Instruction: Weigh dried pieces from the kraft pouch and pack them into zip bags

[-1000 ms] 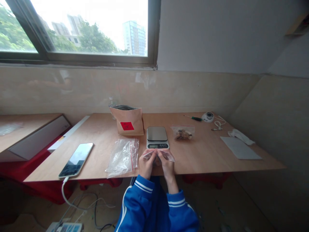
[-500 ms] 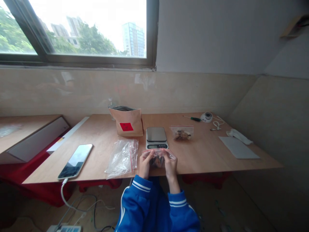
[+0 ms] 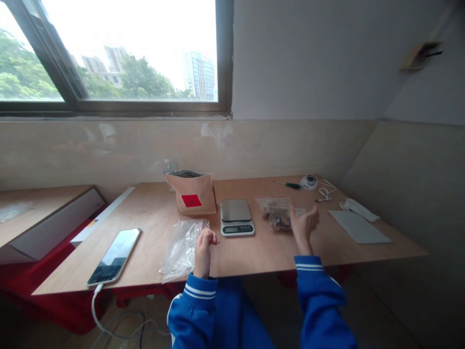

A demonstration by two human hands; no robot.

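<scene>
My left hand (image 3: 205, 245) hovers at the right edge of a pile of clear zip bags (image 3: 179, 252), fingers curled in, with nothing seen in them. Off to the right, my right hand (image 3: 305, 224) is open, thumb and fingers apart, beside a filled zip bag (image 3: 280, 222) with brown dried pieces inside. That bag lies against and partly over another filled zip bag (image 3: 265, 206). Between my hands stands a kitchen scale (image 3: 236, 213) with its steel plate bare.
Behind the bag pile stands a brown paper pouch (image 3: 196, 194), open at the top, a clear bottle (image 3: 167, 167) behind it. A charging phone (image 3: 115, 254) lies left. At the right are a screwdriver (image 3: 292, 185), a white camera (image 3: 308, 182) and a white sheet (image 3: 359, 227).
The filled bag that both hands held before the scale now lies at the right by the other one. My right hand has let go; my left moved left to the zip bags.
</scene>
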